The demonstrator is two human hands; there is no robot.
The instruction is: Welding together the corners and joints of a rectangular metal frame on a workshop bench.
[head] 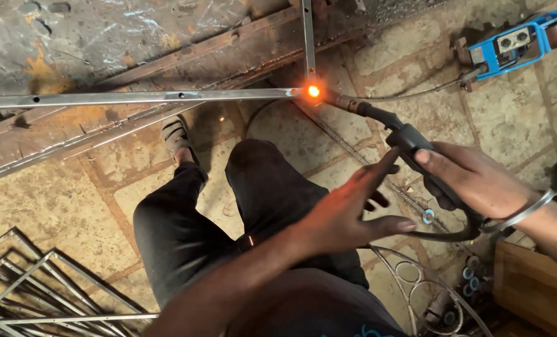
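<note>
At the upper right a blue box-shaped metal wire-feed unit (509, 43) with a copper-coloured spool sits on the stone-paved floor (66, 206); any label on it is too small to make out. The right hand (478, 181) has its fingers (437, 163) wrapped around the black curved plastic welding torch (409, 140), whose handle lies in the palm while the nozzle reaches up-left to a glowing orange weld spot (314, 91). That spot sits at the corner where two thin grey steel square tubes (166, 97) meet. The left hand (347, 212) is spread flat, fingers straight and holding nothing, just beside the torch handle. Grey welded steel frames (35, 281) lie at lower left, a brown wooden box (534, 281) at lower right
</note>
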